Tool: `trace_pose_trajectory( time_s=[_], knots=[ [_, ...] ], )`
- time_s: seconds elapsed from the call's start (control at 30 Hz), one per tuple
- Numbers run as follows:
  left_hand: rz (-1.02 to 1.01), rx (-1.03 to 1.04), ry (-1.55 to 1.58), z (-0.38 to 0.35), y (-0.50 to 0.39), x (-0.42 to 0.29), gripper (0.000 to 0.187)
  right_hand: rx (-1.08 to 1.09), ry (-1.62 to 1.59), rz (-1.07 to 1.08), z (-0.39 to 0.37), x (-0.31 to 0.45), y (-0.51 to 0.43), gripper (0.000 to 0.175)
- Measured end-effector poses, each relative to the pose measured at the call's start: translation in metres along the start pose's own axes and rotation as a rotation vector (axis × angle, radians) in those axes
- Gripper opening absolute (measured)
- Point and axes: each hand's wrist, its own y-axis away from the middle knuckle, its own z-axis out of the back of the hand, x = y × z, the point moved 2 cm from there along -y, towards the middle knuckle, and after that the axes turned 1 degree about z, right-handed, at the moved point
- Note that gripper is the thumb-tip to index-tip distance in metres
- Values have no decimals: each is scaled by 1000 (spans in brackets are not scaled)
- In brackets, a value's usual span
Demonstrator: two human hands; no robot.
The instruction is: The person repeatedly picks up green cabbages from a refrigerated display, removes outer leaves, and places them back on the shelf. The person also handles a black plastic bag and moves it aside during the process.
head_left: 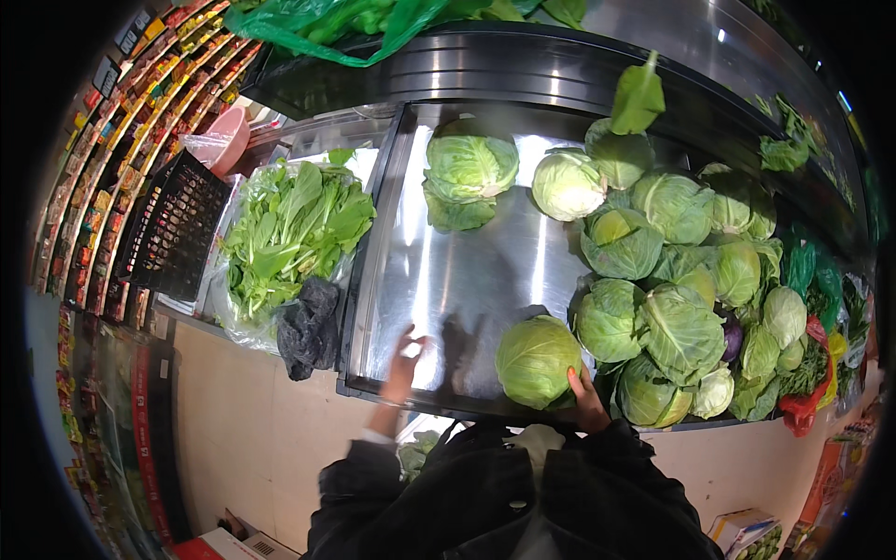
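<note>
A round green cabbage (537, 362) rests near the front edge of the steel display tray (472, 273). My right hand (589, 404) grips its lower right side, with the thumb against the leaves and the other fingers partly hidden. Over the tray's left front corner is my left hand (400, 371), slightly blurred, fingers apart and holding nothing. At the back of the tray sits another cabbage (470, 168) with a loose outer leaf. A paler cabbage (568, 185) lies to the right of it. Several more cabbages (682, 329) are piled along the right side.
Left of the tray, leafy greens (297, 231) lie on clear plastic beside a crumpled black bag (309, 329). Beyond them are a black crate (175, 224) and a pink basin (227, 140). A black ledge (483, 66) borders the back. A red bag (805, 385) lies at right.
</note>
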Motion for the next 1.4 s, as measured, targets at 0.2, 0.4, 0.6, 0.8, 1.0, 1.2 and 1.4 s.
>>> trace_pose_trajectory(
  time_s=[0.2, 0.4, 0.6, 0.8, 1.0, 1.2, 1.4],
  knots=[
    [19, 194, 194, -74, 4, -42, 59, 226, 387, 170, -47, -20, -24, 69],
    [55, -60, 219, 39, 9, -2, 52, 555, 299, -71, -164, -68, -51, 90],
    [-106, -201, -651, 59, 23, -19, 61, 776, 607, 0, -215, -46, -53, 91],
    [128, -180, -900, 42, 24, -21, 67, 340, 444, 292, -110, 72, -13, 56],
    [-354, -318, -550, -6, -18, -82, 58, -634, 295, 691, 46, 177, 91, 22],
    [58, 786, 305, -176, -25, -113, 33, -1008, 7, 404, 189, 62, 142, 33],
    [461, 940, 456, -280, 35, -132, 27, -985, 2, 237, 206, 39, 137, 35]
  ],
)
